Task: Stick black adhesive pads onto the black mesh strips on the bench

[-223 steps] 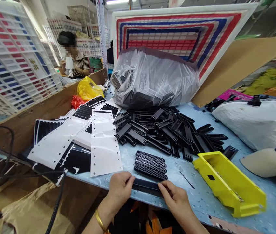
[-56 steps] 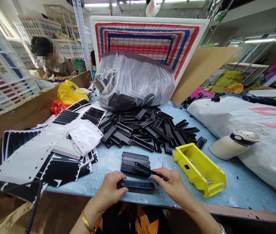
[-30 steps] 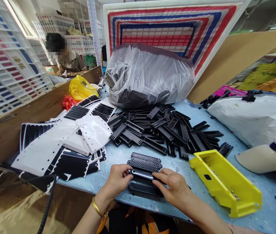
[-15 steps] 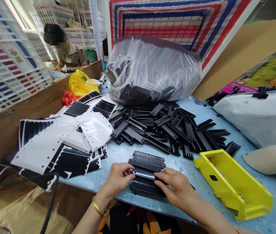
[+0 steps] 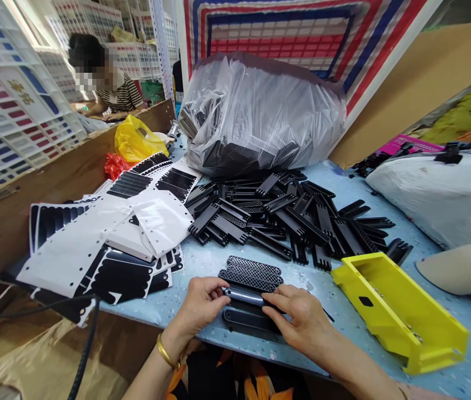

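Observation:
A glossy black strip [image 5: 244, 296] with rounded ends and a small hole stretches level between my two hands, just over the table. My left hand [image 5: 203, 303] pinches its left end between thumb and fingers. At its right end, my right hand [image 5: 297, 311] grips it the same way. Below the strip lies a smooth black plastic bar [image 5: 247, 320], its right end partly behind my right fingers. Just beyond the strip, several black bars with a diamond mesh pattern [image 5: 252, 271] lie side by side.
Backing sheets with black strip stickers [image 5: 123, 275] spread at left. A heap of black plastic parts [image 5: 260, 216] lies before a large clear bag [image 5: 260, 122]. A yellow bin [image 5: 402, 316] stands at right, near a white sack [image 5: 435, 189]. Across a wooden board, another person [image 5: 119, 94] sits.
The camera view has shifted slightly. Both hands keep their pinch on the strip, which tilts a little, its shine changing.

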The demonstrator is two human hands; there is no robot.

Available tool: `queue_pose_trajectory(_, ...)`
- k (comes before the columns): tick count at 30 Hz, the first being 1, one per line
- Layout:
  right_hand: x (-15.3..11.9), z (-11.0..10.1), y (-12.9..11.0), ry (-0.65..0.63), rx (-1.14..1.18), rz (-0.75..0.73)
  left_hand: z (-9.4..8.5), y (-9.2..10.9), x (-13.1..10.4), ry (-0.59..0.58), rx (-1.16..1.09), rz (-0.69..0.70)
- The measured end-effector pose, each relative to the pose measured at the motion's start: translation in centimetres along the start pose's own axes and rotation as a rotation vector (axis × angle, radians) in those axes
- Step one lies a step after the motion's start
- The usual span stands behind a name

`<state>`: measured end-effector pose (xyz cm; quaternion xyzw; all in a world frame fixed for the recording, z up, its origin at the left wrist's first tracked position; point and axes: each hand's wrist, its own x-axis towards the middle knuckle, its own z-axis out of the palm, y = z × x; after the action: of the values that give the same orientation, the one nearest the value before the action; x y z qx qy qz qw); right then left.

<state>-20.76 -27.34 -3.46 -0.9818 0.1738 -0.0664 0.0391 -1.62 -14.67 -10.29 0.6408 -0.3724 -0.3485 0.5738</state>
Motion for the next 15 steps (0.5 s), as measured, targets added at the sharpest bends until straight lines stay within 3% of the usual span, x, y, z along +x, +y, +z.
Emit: queue_pose_trajectory(15,-0.18,0.17,0.00,0.032,-0.003,-0.002,-0.19,0.38,-0.08,-0.011,-0.001,-0.006)
